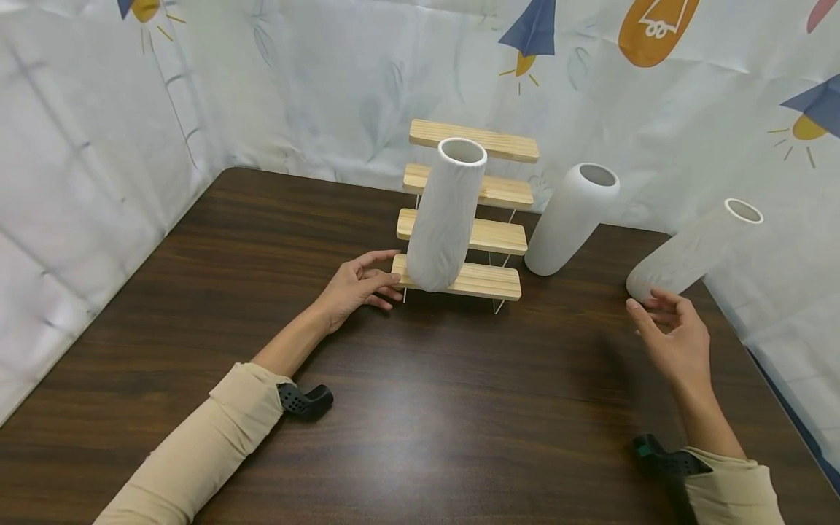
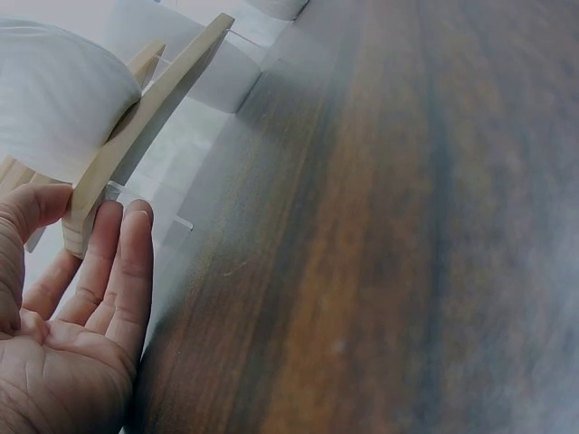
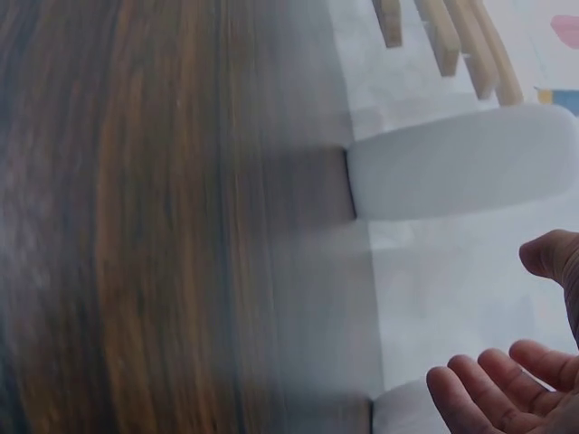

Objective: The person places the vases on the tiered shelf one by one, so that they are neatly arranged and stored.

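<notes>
A stepped stand of pale wooden shelves on thin clear legs (image 1: 488,281) bears a white textured vase (image 1: 446,219) upright on its lowest shelf. My left hand (image 1: 357,288) pinches the left end of that shelf; in the left wrist view the thumb is above and fingers (image 2: 136,271) reach below the wood (image 2: 154,117). My right hand (image 1: 679,339) is over the table at the right, fingers loosely spread and holding nothing. Its fingertips overlap the base of a second textured white vase (image 1: 689,255). Between stand and right hand stands a smooth white vase (image 1: 571,219).
The dark wood-grain table (image 1: 420,408) reaches back to a white patterned curtain (image 1: 328,87) that hangs behind and along both sides. The right-hand vase stands close to the table's right edge. A black wrist device (image 1: 305,401) sits on the left sleeve.
</notes>
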A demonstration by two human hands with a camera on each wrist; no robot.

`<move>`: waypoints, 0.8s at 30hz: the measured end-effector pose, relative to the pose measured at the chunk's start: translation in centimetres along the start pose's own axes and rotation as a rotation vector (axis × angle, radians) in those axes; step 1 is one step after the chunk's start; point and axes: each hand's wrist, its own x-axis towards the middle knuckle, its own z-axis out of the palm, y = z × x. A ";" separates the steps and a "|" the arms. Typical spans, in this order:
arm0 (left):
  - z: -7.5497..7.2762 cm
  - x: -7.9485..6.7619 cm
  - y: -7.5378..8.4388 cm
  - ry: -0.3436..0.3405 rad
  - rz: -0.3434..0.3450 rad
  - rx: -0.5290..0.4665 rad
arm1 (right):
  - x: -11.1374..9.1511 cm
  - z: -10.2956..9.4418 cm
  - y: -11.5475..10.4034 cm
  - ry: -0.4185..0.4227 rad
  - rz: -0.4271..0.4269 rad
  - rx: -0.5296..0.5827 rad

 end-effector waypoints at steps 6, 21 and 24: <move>0.1 0.0 0.0 -0.002 0.006 -0.001 | 0.3 -0.9 0.7 0.014 0.031 0.005; 0.1 -0.1 0.1 0.001 0.010 -0.008 | 1.8 -2.7 2.0 0.024 0.104 -0.019; 0.1 0.0 0.1 0.001 0.005 -0.001 | 2.1 -3.0 2.2 0.019 0.106 -0.038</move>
